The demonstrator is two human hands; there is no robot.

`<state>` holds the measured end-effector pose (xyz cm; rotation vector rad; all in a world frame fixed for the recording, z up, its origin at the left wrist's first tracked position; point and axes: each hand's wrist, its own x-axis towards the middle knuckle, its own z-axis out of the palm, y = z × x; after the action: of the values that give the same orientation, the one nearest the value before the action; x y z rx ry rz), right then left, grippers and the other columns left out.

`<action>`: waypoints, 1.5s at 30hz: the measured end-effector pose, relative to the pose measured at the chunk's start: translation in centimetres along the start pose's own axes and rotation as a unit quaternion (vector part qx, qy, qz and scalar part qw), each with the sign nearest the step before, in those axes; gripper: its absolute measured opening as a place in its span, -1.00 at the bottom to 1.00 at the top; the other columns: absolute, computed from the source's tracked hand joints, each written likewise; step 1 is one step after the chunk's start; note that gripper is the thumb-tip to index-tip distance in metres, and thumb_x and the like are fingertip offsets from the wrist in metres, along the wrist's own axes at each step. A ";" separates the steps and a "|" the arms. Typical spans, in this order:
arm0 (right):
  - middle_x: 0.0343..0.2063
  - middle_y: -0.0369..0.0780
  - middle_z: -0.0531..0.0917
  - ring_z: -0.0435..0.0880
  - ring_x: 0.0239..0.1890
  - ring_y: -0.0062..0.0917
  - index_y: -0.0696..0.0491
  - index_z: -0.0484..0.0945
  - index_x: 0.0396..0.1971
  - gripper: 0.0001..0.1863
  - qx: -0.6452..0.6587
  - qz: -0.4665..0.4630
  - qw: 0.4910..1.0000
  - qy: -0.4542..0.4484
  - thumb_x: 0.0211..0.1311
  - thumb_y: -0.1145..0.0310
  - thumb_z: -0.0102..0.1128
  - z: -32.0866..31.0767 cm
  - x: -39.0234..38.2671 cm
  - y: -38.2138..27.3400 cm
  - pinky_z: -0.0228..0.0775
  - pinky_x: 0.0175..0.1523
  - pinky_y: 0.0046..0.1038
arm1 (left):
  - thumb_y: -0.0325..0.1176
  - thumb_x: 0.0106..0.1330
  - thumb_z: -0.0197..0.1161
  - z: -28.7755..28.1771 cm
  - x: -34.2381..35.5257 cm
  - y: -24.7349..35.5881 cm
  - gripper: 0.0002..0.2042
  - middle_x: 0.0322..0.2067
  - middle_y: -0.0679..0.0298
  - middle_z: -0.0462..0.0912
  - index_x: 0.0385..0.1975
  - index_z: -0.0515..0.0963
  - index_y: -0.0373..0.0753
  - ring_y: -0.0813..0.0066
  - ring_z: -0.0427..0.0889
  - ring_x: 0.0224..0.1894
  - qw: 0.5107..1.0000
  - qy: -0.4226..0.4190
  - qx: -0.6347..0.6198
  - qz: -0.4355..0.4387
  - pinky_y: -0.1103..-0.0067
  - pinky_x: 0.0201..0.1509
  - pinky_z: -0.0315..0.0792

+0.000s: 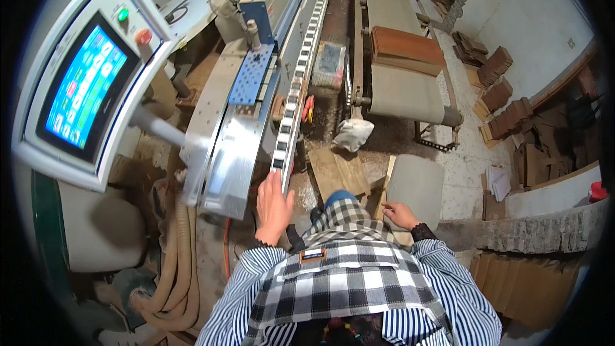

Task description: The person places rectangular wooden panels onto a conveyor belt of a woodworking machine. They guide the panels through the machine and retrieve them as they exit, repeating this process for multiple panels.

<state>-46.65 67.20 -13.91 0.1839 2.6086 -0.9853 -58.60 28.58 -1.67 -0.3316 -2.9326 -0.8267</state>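
Observation:
My left hand [273, 208] is open, fingers stretched forward and close together. Its fingertips touch or hover just over the near end of a long rail of black and white segments [283, 137], which runs along the machine's right side. No object shows in that hand. To the right, my right hand [400, 216] hangs low with its fingers loosely bent and apart. It is beside a light wooden strip [388, 176] along the left edge of a grey, rounded surface [415, 186]. Its fingertips are at the strip; whether they press on it is unclear.
A control panel [90, 83] with a lit screen juts in at left, above a shiny metal machine bed [234, 160]. Reddish-brown boards [407, 48] lie on a conveyor [407, 93]. More board stacks [506, 118] line the right wall. A ribbed hose [182, 275] runs along the floor.

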 end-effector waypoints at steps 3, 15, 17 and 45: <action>-0.26 -0.07 0.70 0.69 -0.24 -0.35 0.18 0.56 -0.02 -0.60 0.026 0.019 0.999 -0.032 0.29 0.21 0.12 -3.3 4.8 -1.1 0.49 -0.07 -0.41 | -0.39 0.24 0.21 1.2 2.0 -0.4 -0.40 0.23 -0.04 0.30 0.29 0.19 -0.30 -0.05 0.29 0.23 0.999 0.003 -0.005 -0.033 0.20 0.24 0.24; -0.14 -0.17 0.65 0.65 -0.18 -0.49 0.19 0.48 0.07 -0.63 0.294 0.158 0.942 -0.002 0.38 0.29 0.08 -22.0 28.3 5.4 0.52 -0.09 -0.45 | -0.33 0.17 0.20 5.3 2.9 0.5 -0.42 -0.23 -0.01 0.52 0.23 0.33 -0.35 -0.04 0.45 -0.22 0.975 0.119 0.021 -0.184 0.19 -0.11 0.28; -0.13 -0.16 0.66 0.68 -0.22 -0.44 0.15 0.47 0.09 -0.61 0.292 0.193 0.936 0.039 0.40 0.22 0.04 -26.1 30.6 10.1 0.49 -0.13 -0.49 | -0.28 0.19 0.19 5.2 3.4 1.2 -0.45 -0.19 -0.01 0.54 0.20 0.36 -0.35 -0.02 0.47 -0.21 0.971 0.136 0.040 -0.190 0.20 -0.10 0.30; 0.19 -0.29 0.45 0.41 0.21 -0.41 -0.01 0.33 0.25 -0.36 0.668 -0.052 0.741 0.054 0.32 -0.11 0.05 -48.0 52.3 33.7 0.29 0.24 -0.30 | 0.33 0.29 -0.05 40.9 54.7 23.4 -0.15 0.46 0.16 -0.15 0.44 -0.07 -0.07 0.10 -0.17 0.48 0.773 -0.119 -0.562 -0.269 0.07 0.45 -0.25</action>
<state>-100.40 124.22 -20.05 0.4181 1.4345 -2.7239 -107.12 79.61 -17.49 0.4416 -2.2793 -2.7253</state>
